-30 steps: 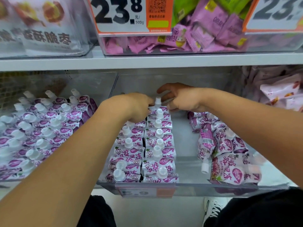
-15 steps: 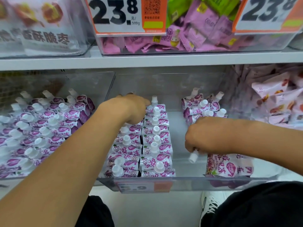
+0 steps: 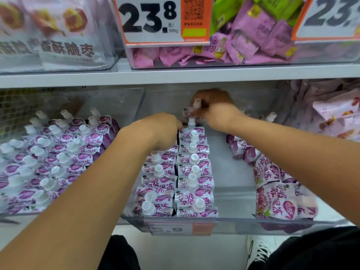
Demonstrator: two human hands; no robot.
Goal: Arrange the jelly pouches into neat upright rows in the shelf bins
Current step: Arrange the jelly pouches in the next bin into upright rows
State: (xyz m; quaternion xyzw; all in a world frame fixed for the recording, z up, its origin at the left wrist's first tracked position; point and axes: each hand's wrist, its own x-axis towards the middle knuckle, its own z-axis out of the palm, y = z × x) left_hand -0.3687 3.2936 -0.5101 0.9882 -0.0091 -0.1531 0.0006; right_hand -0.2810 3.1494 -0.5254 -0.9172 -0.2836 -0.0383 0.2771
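Purple-and-white held pouch (image 3: 191, 110): at the 12 o'clock end of the right-hand row, raised just above it, white cap up, partly hidden by fingers and blurred.
Right hand (image 3: 214, 108): fingers curled round the held pouch near its cap; reaches in from 4 o'clock.
Left hand (image 3: 155, 131): fingers curled down onto the far end of the left-hand row; whether they pinch a pouch cannot be told.
Right-hand row (image 3: 194, 170): pouches upright, caps up, running from 6 to 12 o'clock in the middle bin.
Left-hand row (image 3: 157, 180): touching the right-hand row at its 9 o'clock side; front pouches lean slightly.
Loose pouches (image 3: 280, 199): lying flat and jumbled at 3 o'clock in the same bin, apart from the rows.
Middle bin (image 3: 233, 221): clear plastic, price label on the front wall.
Left bin (image 3: 48, 156): at 9 o'clock, filled with rows of leaning pouches.
Upper shelf (image 3: 175, 75): at 12 o'clock, carries bins of pink packets (image 3: 243, 49).
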